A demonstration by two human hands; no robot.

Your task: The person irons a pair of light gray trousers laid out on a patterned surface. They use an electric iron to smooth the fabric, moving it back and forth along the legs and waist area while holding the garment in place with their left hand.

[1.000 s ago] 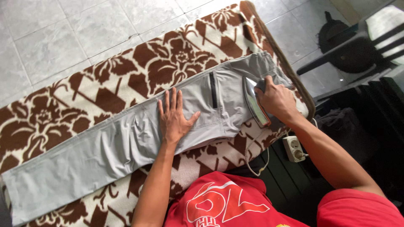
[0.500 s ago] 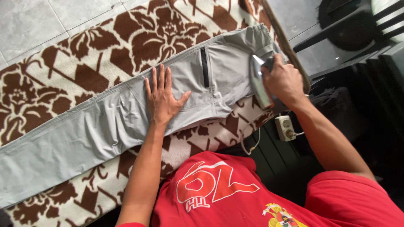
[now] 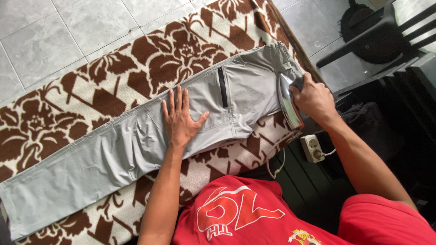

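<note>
Nearest, a white power socket [image 3: 312, 148] sits at the blanket's right edge. The left hand [image 3: 180, 119] presses flat, fingers spread, on the grey trousers [image 3: 136, 145] laid across the brown floral blanket [image 3: 91, 97]. Farther right, the right hand [image 3: 314, 99] grips the iron [image 3: 289, 100] at the waistband.

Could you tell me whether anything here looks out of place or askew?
Little stands out. The iron in the right hand is tipped on its edge on the trousers, not flat. The left hand presses the trousers flat.
</note>
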